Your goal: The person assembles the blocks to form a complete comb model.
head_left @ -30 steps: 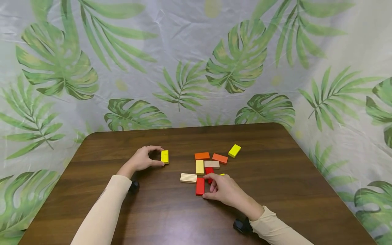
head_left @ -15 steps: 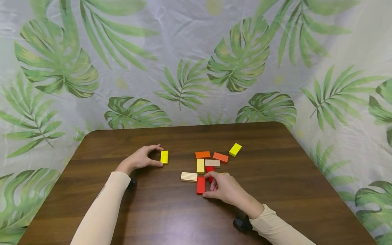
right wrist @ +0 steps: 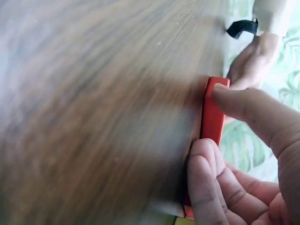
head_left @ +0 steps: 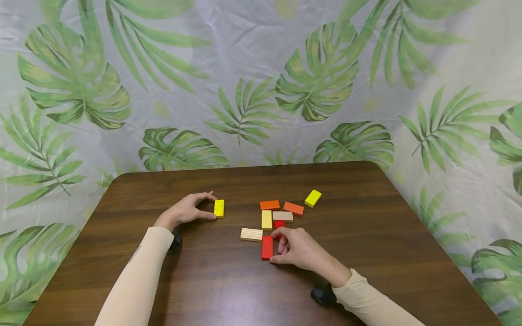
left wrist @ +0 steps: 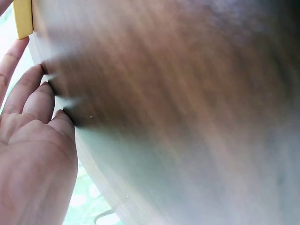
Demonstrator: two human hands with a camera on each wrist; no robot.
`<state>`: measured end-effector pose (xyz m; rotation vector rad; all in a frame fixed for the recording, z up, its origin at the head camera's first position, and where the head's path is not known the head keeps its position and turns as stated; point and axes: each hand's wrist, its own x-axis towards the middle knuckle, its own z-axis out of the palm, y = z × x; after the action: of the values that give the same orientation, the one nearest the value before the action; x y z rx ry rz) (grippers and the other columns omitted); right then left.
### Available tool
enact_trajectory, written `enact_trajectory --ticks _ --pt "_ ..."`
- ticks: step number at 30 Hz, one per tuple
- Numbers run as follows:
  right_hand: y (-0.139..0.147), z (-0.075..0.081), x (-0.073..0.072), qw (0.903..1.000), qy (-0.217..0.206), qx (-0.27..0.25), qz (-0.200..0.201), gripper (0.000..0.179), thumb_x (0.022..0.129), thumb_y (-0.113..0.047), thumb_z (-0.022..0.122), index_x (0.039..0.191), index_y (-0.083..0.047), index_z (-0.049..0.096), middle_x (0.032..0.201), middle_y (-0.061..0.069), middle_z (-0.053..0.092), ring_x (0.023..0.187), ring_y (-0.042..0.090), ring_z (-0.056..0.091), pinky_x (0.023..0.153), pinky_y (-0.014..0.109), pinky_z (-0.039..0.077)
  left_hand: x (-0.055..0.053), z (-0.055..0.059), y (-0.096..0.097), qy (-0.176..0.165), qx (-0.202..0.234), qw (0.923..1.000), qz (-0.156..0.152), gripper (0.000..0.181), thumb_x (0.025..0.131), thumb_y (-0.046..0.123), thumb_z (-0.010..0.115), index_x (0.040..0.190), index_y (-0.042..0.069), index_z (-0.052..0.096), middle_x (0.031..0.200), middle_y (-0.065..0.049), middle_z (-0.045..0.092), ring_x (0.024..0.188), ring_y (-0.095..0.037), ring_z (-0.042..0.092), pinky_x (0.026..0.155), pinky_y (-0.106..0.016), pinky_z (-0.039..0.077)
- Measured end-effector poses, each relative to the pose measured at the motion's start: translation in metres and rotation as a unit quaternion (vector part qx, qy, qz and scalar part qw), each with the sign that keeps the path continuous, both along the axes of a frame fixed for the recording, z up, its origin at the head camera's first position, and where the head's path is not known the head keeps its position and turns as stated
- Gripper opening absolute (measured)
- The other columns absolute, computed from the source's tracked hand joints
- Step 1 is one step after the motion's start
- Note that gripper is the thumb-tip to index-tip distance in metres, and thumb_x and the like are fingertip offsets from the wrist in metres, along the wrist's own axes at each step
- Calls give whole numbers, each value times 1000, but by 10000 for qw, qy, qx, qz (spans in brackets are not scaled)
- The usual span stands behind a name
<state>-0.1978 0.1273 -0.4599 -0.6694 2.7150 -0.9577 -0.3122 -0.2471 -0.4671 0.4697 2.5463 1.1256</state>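
Observation:
In the head view, my left hand (head_left: 188, 210) pinches a bright yellow wooden block (head_left: 219, 208) between thumb and index finger, at the block's two short ends. The same yellow block (left wrist: 23, 18) shows at the top left corner in the left wrist view, a fingertip against its end. My right hand (head_left: 299, 248) holds a red block (head_left: 267, 247) lengthwise, thumb at its near end and index finger toward its far end. The right wrist view shows the thumb pressed on this red block (right wrist: 214, 115). A second red block (head_left: 279, 224) lies just beyond, partly hidden by the fingers.
Around the red blocks lie a ridged pale wood block (head_left: 251, 234), a light yellow block (head_left: 266, 220), a plain wood block (head_left: 282, 216) and two orange blocks, one (head_left: 269, 205) left of the other (head_left: 293, 208). Another yellow block (head_left: 313, 198) sits farther right on the brown table (head_left: 228, 280).
Both hands keep their grip with barely any movement. A sliver of yellow block that showed behind the right hand is now hidden. The head view has shifted slightly.

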Motion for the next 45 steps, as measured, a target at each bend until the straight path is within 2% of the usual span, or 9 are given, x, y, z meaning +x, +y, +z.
enact_trajectory --ticks 7,13,24,30,45 --pt "2 -2 -4 9997 49 -52 244 52 79 -22 96 120 -3 69 78 -5 65 61 3 58 63 19 52 1 0 0 15 -4 10000 -9 59 94 25 85 146 9 62 175 -18 34 165 -44 24 133 -61 23" --pt "2 -1 -6 9994 135 -106 293 52 79 -24 96 118 -3 68 78 -5 65 62 3 59 62 19 53 1 1 1 -23 19 10000 -16 60 94 26 85 146 9 61 175 -18 33 165 -43 23 134 -61 22" --pt "-4 16 -16 9972 435 -378 485 50 80 -22 96 116 -2 68 80 -3 65 67 1 58 66 18 57 3 4 0 -145 100 9998 34 59 96 31 84 147 11 62 176 -16 32 166 -42 20 134 -63 20" --pt "-18 22 -26 9965 579 -254 545 53 80 -26 95 119 -2 70 83 -3 65 72 4 57 69 19 54 3 5 1 -157 3 9999 56 60 96 32 83 148 12 61 177 -15 31 166 -41 20 134 -63 20" --pt "-67 22 -45 9959 453 -92 777 52 81 -31 94 121 -6 72 93 5 71 80 10 59 73 22 52 -1 2 -1 -194 -44 9997 105 56 99 33 80 149 14 61 177 -12 31 167 -40 20 134 -62 20"
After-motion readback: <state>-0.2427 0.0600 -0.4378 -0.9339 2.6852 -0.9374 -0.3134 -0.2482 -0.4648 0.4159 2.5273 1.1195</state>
